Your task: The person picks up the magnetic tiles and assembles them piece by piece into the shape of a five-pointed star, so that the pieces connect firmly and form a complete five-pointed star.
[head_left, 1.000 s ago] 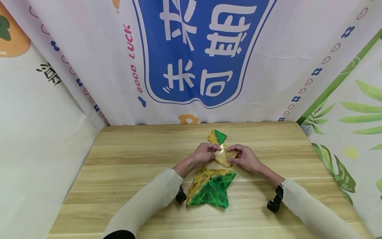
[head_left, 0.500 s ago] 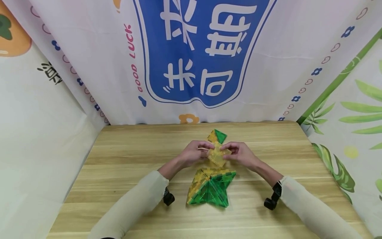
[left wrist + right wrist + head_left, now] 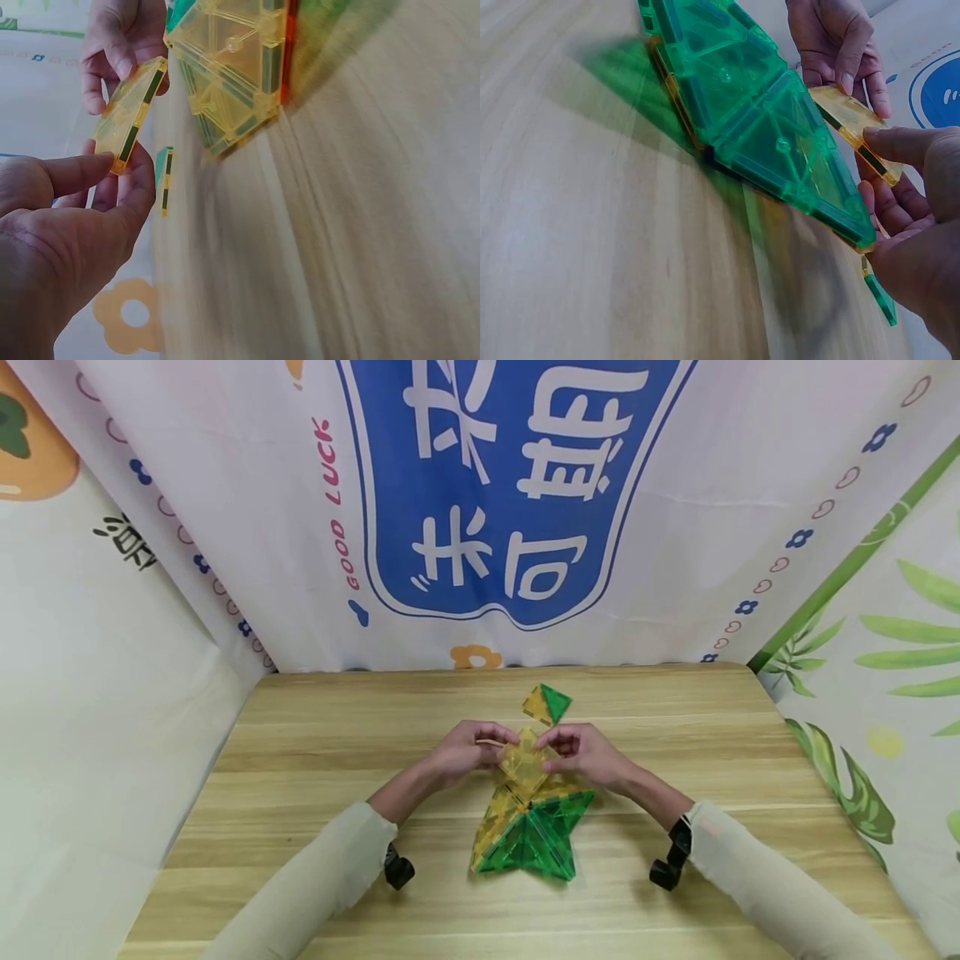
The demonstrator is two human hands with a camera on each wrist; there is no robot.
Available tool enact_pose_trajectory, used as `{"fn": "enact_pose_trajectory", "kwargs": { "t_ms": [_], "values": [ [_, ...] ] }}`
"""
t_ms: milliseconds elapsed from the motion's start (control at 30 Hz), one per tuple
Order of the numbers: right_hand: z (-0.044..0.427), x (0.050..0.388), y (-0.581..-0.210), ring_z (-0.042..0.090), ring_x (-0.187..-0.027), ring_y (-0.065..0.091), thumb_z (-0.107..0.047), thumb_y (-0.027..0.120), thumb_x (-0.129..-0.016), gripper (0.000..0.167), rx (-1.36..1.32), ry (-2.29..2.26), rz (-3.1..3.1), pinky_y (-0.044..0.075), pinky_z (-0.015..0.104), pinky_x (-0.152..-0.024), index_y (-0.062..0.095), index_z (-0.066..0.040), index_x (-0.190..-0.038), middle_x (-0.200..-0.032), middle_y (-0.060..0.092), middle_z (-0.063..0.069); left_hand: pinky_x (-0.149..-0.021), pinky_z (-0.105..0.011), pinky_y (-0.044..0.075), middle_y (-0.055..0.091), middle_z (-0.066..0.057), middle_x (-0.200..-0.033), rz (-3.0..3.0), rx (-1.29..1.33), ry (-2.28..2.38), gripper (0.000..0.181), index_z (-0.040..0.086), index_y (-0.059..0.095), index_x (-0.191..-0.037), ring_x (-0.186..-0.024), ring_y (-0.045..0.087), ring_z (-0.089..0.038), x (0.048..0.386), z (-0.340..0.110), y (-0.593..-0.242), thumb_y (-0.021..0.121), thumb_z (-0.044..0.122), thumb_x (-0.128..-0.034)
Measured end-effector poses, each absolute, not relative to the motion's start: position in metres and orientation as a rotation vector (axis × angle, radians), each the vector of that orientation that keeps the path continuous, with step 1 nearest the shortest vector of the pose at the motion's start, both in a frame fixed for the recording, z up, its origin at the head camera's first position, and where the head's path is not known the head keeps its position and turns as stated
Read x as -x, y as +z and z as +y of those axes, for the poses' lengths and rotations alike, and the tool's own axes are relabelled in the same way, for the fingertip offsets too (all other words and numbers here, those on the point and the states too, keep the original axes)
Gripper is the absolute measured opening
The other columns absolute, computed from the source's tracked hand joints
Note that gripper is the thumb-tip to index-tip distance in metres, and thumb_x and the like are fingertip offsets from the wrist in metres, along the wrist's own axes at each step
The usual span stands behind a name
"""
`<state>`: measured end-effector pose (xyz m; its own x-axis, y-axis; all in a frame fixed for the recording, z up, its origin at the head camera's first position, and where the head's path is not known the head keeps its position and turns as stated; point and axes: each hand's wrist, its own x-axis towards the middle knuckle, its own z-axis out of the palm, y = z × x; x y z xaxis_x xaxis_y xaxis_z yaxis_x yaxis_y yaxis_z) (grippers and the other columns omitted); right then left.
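Both hands hold one translucent yellow magnetic tile (image 3: 527, 763) between them, tilted above the table. My left hand (image 3: 461, 754) pinches its left side, thumb and fingers on opposite faces in the left wrist view. On the right side, my right hand (image 3: 594, 757) pinches the same tile (image 3: 855, 129). Just nearer the body stands a raised, pointed structure of joined magnetic tiles (image 3: 525, 835), yellow at the left and back, green in front. The held tile overlaps the structure's back edge in the head view; whether they touch, I cannot tell.
Behind the hands, a yellow triangular tile (image 3: 536, 705) and a green triangular tile (image 3: 556, 702) lie edge to edge on the wooden table (image 3: 337, 727). A printed curtain (image 3: 675, 568) hangs at the table's back edge.
Both hands have moved left and slightly nearer the body with the yellow tile, which has turned its flat face toward the head camera. The large structure and the back pair stayed put.
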<state>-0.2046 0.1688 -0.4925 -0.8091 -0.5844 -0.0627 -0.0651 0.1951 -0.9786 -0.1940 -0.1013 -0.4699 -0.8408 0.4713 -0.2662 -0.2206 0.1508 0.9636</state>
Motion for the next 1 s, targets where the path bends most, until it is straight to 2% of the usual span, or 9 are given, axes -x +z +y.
{"fn": "enact_pose_trajectory", "kwargs": {
  "t_ms": [300,467,567,800,1000],
  "values": [
    [0.167,0.205,-0.503,0.022,-0.098,0.068,0.006,0.080,-0.088,0.030,0.641,-1.657,1.999,0.061,0.029,-0.083,0.068,0.006,-0.116,-0.112,0.069,0.013,-0.094,-0.040,0.059,0.064,-0.016,-0.126,1.831,-0.221,1.774,0.032,-0.005,0.065,-0.129,-0.097,0.064,-0.020,0.189,-0.102,-0.480,0.054,-0.012,-0.0994],
    [0.165,0.205,-0.509,0.024,-0.100,0.067,0.006,0.081,-0.086,0.032,0.650,-1.639,2.032,0.060,0.029,-0.087,0.068,0.004,-0.115,-0.113,0.068,0.013,-0.093,-0.034,0.059,0.064,-0.015,-0.126,1.856,-0.190,1.780,0.039,-0.004,0.064,-0.127,-0.102,0.065,-0.021,0.188,-0.098,-0.490,0.054,-0.018,-0.0928],
    [0.165,0.204,-0.512,0.023,-0.096,0.066,0.006,0.081,-0.086,0.030,0.686,-1.603,2.068,0.059,0.028,-0.084,0.069,0.003,-0.113,-0.112,0.068,0.014,-0.094,-0.033,0.058,0.066,-0.015,-0.124,1.952,-0.245,1.727,0.037,-0.004,0.066,-0.124,-0.107,0.065,-0.022,0.186,-0.095,-0.495,0.057,-0.020,-0.0920],
    [0.165,0.203,-0.516,0.025,-0.096,0.068,0.004,0.081,-0.088,0.026,0.828,-1.520,2.149,0.060,0.028,-0.082,0.071,0.002,-0.112,-0.117,0.068,0.019,-0.092,-0.031,0.057,0.073,-0.008,-0.112,2.294,-0.500,1.458,0.017,0.001,0.073,-0.111,-0.104,0.068,-0.019,0.179,-0.092,-0.496,0.067,-0.006,-0.0970],
    [0.168,0.204,-0.510,0.035,-0.105,0.066,0.005,0.080,-0.089,0.025,0.849,-1.552,2.208,0.059,0.028,-0.082,0.071,0.000,-0.112,-0.131,0.064,0.022,-0.087,-0.026,0.056,0.073,-0.006,-0.106,2.436,-0.602,1.328,0.010,0.003,0.074,-0.109,-0.097,0.066,-0.014,0.167,-0.101,-0.487,0.068,0.003,-0.1008]
  ]
}}
